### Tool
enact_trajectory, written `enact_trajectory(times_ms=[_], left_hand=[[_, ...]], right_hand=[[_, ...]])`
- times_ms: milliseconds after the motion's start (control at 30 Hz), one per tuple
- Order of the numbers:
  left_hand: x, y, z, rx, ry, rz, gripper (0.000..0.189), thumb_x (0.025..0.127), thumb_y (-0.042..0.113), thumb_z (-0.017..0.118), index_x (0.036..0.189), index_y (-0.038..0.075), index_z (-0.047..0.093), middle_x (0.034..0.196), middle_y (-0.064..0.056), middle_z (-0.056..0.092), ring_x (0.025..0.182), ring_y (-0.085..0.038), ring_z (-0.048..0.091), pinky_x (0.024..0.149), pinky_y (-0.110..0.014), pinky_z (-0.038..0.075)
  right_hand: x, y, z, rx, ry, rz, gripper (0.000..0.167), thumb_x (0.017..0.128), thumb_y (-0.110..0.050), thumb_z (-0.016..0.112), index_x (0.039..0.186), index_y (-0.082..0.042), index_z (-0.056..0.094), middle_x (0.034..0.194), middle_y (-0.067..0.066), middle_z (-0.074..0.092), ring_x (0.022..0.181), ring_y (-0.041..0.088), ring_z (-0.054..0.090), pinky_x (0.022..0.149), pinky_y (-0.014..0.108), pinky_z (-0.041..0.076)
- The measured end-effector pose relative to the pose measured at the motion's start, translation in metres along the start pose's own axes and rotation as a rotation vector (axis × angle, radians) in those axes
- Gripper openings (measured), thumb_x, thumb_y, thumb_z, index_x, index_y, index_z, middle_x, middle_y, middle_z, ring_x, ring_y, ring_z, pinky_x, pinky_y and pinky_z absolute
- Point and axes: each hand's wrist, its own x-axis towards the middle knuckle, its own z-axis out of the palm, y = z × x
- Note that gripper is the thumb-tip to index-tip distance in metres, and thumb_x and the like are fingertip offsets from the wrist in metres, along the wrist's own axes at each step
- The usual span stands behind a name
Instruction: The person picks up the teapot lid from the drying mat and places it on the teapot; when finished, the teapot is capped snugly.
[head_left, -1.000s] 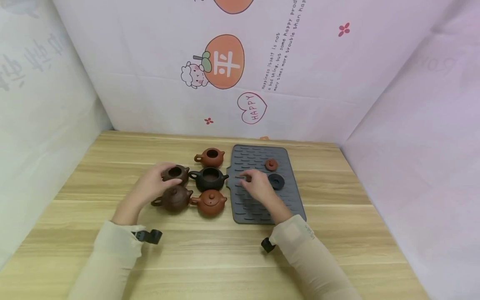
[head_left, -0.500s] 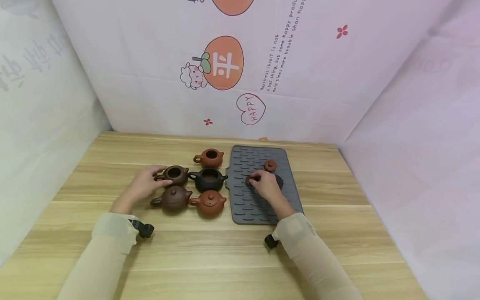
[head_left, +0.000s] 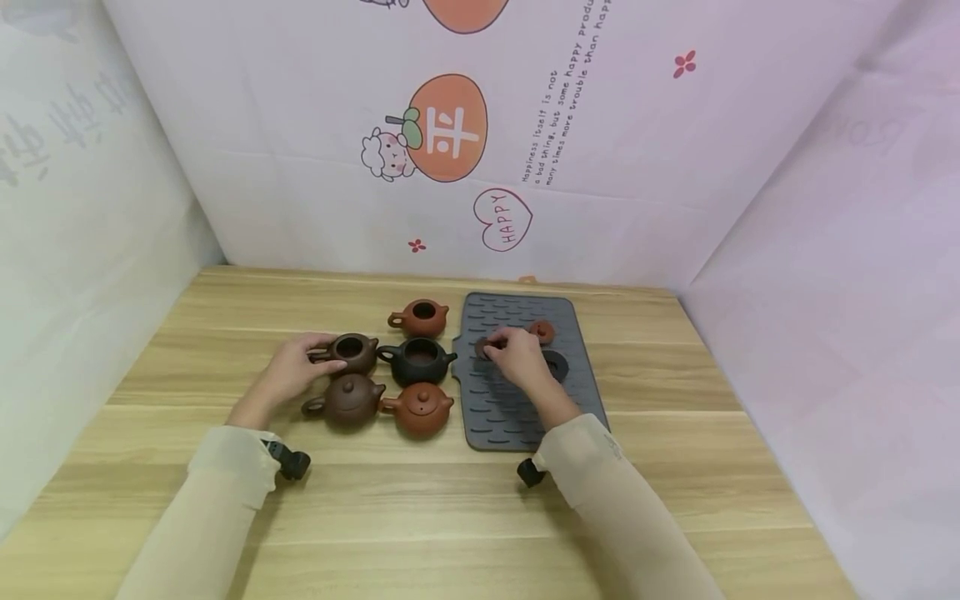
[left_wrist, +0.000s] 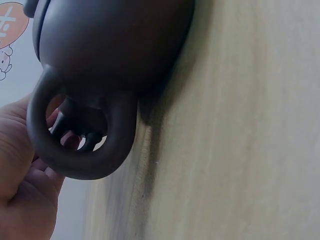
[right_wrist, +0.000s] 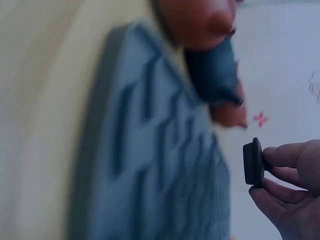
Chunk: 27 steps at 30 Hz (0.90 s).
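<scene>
My left hand (head_left: 292,367) holds the open dark brown teapot (head_left: 363,357) at its handle side, thumb near the body. In the left wrist view, the fingers (left_wrist: 37,175) show partly behind the looped handle (left_wrist: 82,167) of the lidded dark brown teapot (head_left: 351,402). Over the grey mat, my right hand (head_left: 519,360) pinches a brown teapot lid (head_left: 481,347) by its knob. The right wrist view has that lid (right_wrist: 253,162) on edge, raised off the mat. Beside these stand an open black teapot (head_left: 417,372), an open reddish teapot (head_left: 422,325) and a lidded reddish teapot (head_left: 423,417).
The ridged grey mat (head_left: 502,417) lies right of the teapots. On it are a reddish lid (head_left: 542,332) and a black lid (head_left: 556,367), the latter partly behind the right hand. A patterned white cloth (head_left: 600,225) hangs behind the wooden table (head_left: 405,517).
The left hand has drawn back from above the open brown teapot to its handle. The right hand, with the brown lid, went right, then came back left toward the teapots.
</scene>
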Motion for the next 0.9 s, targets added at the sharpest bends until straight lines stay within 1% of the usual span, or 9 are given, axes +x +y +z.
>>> enact_trajectory(times_ms=[167, 267, 400, 500, 633, 700, 800, 900], left_hand=[[0.0, 0.0, 0.0, -0.009, -0.008, -0.006, 0.054, 0.087, 0.017, 0.075, 0.131, -0.005, 0.055, 0.133, -0.029, 0.051, 0.127, -0.048, 0.04, 0.107, -0.061, 0.026], [-0.001, 0.0, 0.0, -0.017, -0.007, -0.014, 0.053, 0.087, 0.015, 0.075, 0.131, -0.006, 0.055, 0.134, -0.029, 0.05, 0.127, -0.048, 0.04, 0.108, -0.061, 0.025], [-0.001, 0.003, 0.001, 0.0, 0.001, -0.002, 0.053, 0.086, 0.015, 0.075, 0.13, -0.008, 0.055, 0.133, -0.031, 0.05, 0.126, -0.05, 0.04, 0.107, -0.062, 0.026], [-0.001, 0.003, 0.002, 0.018, 0.01, 0.013, 0.053, 0.086, 0.015, 0.076, 0.129, -0.008, 0.056, 0.132, -0.031, 0.051, 0.125, -0.049, 0.042, 0.106, -0.06, 0.029], [0.0, 0.0, 0.003, 0.0, 0.017, 0.013, 0.051, 0.087, 0.016, 0.076, 0.129, -0.008, 0.057, 0.131, -0.029, 0.053, 0.124, -0.046, 0.045, 0.105, -0.057, 0.033], [0.0, 0.0, 0.003, -0.017, 0.016, 0.009, 0.05, 0.088, 0.016, 0.075, 0.129, -0.007, 0.058, 0.131, -0.028, 0.053, 0.123, -0.045, 0.046, 0.104, -0.056, 0.035], [0.0, 0.0, 0.002, -0.035, 0.014, 0.01, 0.049, 0.088, 0.016, 0.075, 0.128, -0.007, 0.058, 0.131, -0.028, 0.053, 0.123, -0.044, 0.047, 0.102, -0.055, 0.037], [-0.001, 0.0, 0.0, -0.034, 0.013, 0.015, 0.048, 0.089, 0.016, 0.075, 0.128, -0.007, 0.059, 0.13, -0.028, 0.054, 0.123, -0.044, 0.046, 0.103, -0.055, 0.037]], right_hand=[[0.005, -0.047, 0.007, 0.001, -0.023, -0.088, 0.022, 0.094, -0.02, 0.069, 0.112, -0.009, 0.071, 0.106, 0.006, 0.069, 0.092, 0.02, 0.065, 0.071, 0.033, 0.055], [0.008, -0.077, 0.016, -0.026, -0.051, -0.132, 0.023, 0.095, -0.022, 0.068, 0.114, -0.01, 0.071, 0.107, 0.006, 0.069, 0.091, 0.019, 0.064, 0.071, 0.032, 0.054], [0.012, -0.108, 0.03, -0.047, -0.083, -0.176, 0.024, 0.095, -0.024, 0.066, 0.115, -0.011, 0.07, 0.109, 0.003, 0.068, 0.094, 0.018, 0.064, 0.076, 0.03, 0.053], [0.013, -0.123, 0.042, -0.046, -0.102, -0.208, 0.023, 0.095, -0.024, 0.066, 0.115, -0.012, 0.071, 0.108, 0.001, 0.068, 0.097, 0.016, 0.063, 0.078, 0.027, 0.053], [0.015, -0.138, 0.06, -0.036, -0.139, -0.226, 0.024, 0.096, -0.025, 0.066, 0.116, -0.014, 0.071, 0.107, -0.001, 0.068, 0.091, 0.013, 0.063, 0.07, 0.024, 0.052], [0.017, -0.144, 0.068, -0.033, -0.157, -0.236, 0.024, 0.096, -0.026, 0.066, 0.117, -0.015, 0.07, 0.107, -0.001, 0.068, 0.091, 0.012, 0.063, 0.069, 0.023, 0.052], [0.02, -0.151, 0.081, -0.047, -0.162, -0.276, 0.024, 0.096, -0.026, 0.066, 0.117, -0.015, 0.071, 0.108, -0.001, 0.068, 0.095, 0.012, 0.063, 0.074, 0.022, 0.051], [0.021, -0.157, 0.091, -0.057, -0.172, -0.312, 0.023, 0.096, -0.024, 0.066, 0.116, -0.014, 0.071, 0.109, -0.001, 0.068, 0.1, 0.013, 0.062, 0.079, 0.022, 0.05]])
